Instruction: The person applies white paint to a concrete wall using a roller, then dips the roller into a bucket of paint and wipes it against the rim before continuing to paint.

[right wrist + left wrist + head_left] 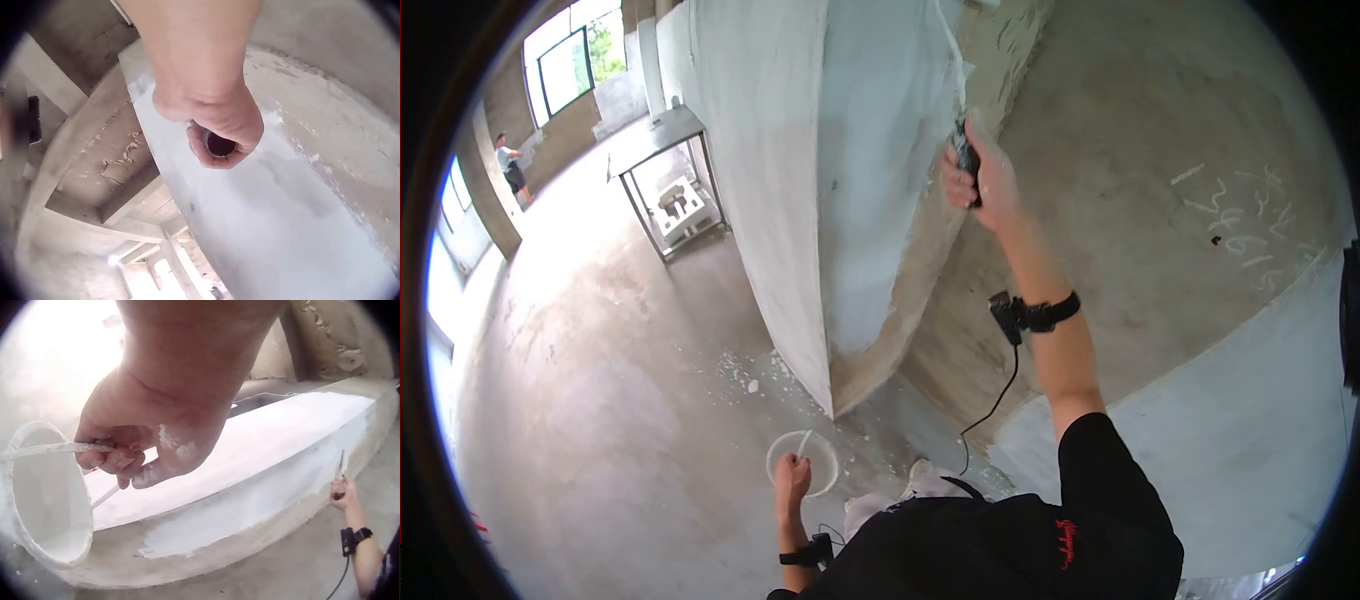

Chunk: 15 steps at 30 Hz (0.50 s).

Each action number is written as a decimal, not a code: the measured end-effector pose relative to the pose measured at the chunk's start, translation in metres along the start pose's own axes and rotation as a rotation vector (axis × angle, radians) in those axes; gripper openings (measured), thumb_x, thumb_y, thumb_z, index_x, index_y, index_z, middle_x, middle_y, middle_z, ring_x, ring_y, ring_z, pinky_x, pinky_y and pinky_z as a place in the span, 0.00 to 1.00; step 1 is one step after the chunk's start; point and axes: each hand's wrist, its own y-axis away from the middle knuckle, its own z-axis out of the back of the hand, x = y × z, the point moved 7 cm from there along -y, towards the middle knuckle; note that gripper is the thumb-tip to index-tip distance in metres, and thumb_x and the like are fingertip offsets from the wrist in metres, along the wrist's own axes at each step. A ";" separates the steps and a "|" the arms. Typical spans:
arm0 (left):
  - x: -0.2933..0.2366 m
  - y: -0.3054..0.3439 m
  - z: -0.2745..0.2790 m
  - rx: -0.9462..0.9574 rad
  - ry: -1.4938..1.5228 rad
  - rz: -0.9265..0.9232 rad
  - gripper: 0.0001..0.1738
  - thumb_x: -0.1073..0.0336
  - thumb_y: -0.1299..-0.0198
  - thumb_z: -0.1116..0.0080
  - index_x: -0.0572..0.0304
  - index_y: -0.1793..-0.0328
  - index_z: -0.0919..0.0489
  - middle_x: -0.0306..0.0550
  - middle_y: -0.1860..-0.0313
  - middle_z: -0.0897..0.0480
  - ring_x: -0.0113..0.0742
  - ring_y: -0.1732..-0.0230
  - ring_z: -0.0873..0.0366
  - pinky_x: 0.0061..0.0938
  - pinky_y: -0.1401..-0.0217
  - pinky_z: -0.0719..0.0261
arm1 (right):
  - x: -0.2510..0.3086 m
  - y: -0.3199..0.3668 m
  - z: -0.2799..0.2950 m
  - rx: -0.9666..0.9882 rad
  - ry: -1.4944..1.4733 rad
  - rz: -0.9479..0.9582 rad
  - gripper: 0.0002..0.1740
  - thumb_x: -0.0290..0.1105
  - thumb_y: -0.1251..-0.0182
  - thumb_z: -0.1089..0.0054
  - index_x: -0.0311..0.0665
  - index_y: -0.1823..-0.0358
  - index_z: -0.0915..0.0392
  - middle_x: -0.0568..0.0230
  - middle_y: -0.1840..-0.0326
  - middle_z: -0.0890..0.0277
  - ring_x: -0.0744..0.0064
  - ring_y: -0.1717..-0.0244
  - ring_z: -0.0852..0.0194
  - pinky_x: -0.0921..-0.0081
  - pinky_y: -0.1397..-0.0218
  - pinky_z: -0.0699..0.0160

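My left hand (793, 478) hangs low and grips the handle (47, 449) of a white bucket (820, 470), fingers curled round it. White smears mark this hand in the left wrist view. Raised high against the wall corner, my right hand (985, 180) holds a trowel by its dark handle (967, 163). Its pale blade (952, 50) shows nearly edge-on, pointing up along the wall. The wall face (870, 180) is coated in smooth bluish-white plaster, with a bare grey-brown strip (1003, 50) along its right edge. In the right wrist view, only the handle's end (220, 145) shows.
White drips and crumbs (752, 385) lie on the concrete floor by the wall's foot. A metal-framed table (665, 130) stands behind the wall at left, a white block (683, 210) beneath it. Far off, another person (510, 165) stands near a window. A cable (1000, 400) hangs from my right wrist.
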 end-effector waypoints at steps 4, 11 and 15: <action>-0.009 0.000 0.007 0.000 -0.020 -0.028 0.18 0.59 0.47 0.45 0.74 0.67 0.22 0.68 0.72 0.21 0.61 0.65 0.20 0.45 0.60 0.26 | 0.024 -0.015 -0.002 0.065 0.015 0.045 0.31 0.64 0.28 0.61 0.44 0.76 0.37 0.76 0.88 0.49 0.82 0.91 0.55 0.81 0.86 0.53; 0.010 -0.012 0.000 0.038 -0.033 -0.018 0.18 0.59 0.47 0.45 0.74 0.66 0.22 0.69 0.71 0.21 0.62 0.64 0.20 0.44 0.59 0.25 | -0.077 0.012 0.023 0.060 -0.015 -0.082 0.30 0.64 0.28 0.62 0.46 0.75 0.36 0.76 0.88 0.47 0.82 0.90 0.54 0.81 0.86 0.52; 0.017 -0.014 -0.006 0.073 -0.026 -0.008 0.19 0.59 0.47 0.45 0.74 0.65 0.21 0.69 0.70 0.20 0.62 0.62 0.19 0.45 0.57 0.25 | -0.146 0.045 0.036 0.065 -0.028 -0.149 0.30 0.63 0.27 0.62 0.46 0.76 0.37 0.75 0.87 0.46 0.82 0.89 0.54 0.81 0.85 0.51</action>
